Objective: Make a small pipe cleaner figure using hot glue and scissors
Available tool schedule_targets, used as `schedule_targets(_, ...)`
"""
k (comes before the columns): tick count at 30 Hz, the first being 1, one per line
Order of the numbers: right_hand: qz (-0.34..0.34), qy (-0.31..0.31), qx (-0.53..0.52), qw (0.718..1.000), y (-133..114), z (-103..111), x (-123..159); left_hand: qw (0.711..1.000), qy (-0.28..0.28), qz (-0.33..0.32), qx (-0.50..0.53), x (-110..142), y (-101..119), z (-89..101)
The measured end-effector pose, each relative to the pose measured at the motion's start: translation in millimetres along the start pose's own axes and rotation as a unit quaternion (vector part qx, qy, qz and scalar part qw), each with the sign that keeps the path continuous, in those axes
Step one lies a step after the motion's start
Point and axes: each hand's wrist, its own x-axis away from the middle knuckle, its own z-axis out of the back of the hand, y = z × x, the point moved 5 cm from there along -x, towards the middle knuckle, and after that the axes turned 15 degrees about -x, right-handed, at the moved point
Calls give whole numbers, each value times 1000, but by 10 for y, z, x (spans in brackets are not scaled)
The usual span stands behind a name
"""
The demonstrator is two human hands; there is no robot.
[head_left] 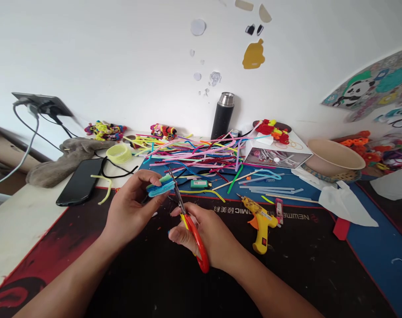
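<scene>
Scissors (pixel 191 226) with red-and-yellow handles, centre of frame, held in the curled right hand (pixel 207 232); left hand (pixel 128 207) pinched on a fuzzy blue-and-green strip (pixel 160 189), beside the metal blades (pixel 179 199).

Open mat (pixel 154 282) below hands (pixel 130 205), glue gun (pixel 262 225) blocking right, pipe cleaners (pixel 201 152) heaped beyond

Forearms (pixel 71 269), left hand (pixel 128 205) and right hand (pixel 211 229) are bare, nails (pixel 176 236) apparently short.
</scene>
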Motion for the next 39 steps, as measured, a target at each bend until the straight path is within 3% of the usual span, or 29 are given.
schedule_targets(8, -2, -40, -23, 999, -40, -21, 21, 1000, -1, -6, -17, 26, 15, 19)
schedule_targets(21, 29, 54, 77, 995, -66, -4, 49, 999, -25, -8, -18, 48, 19, 2)
schedule_targets(27, 46, 69, 108, 991, -110, -6, 54, 999, -23, -18, -30, 45, 60, 1)
schedule_targets(39, 48, 97, 148, 983, -38, 9, -8, 998, -27, 46, -29, 20, 64, -2)
